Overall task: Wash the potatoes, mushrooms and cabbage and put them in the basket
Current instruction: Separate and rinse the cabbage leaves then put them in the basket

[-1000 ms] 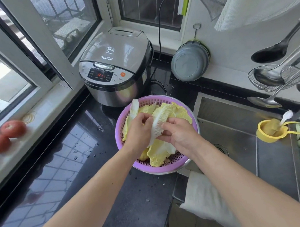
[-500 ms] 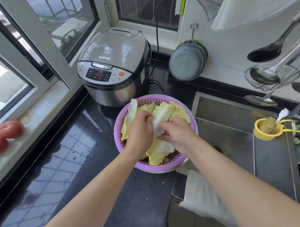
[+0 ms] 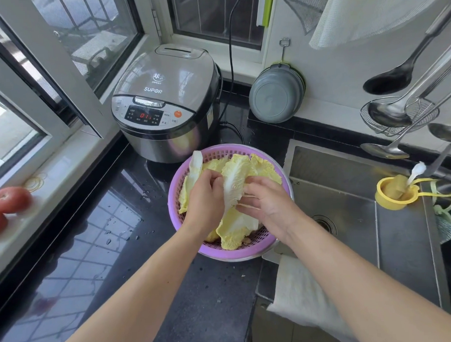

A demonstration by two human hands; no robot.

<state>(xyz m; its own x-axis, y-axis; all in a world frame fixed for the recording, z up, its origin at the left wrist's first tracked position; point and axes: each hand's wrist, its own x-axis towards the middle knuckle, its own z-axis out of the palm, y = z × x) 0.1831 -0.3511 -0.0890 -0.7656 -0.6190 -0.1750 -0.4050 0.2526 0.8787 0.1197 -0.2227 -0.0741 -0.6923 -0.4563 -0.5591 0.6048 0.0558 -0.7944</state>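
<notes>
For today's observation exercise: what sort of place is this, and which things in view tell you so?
Most likely a home kitchen: a rice cooker stands on the dark counter, a steel sink lies beside it, and ladles hang on the wall. Both hands hold cabbage leaves over a purple basket.

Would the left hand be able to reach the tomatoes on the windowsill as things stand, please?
Probably yes, once it lets go: the left hand holds cabbage leaves in the basket, and only bare counter lies before the tomatoes.
</notes>
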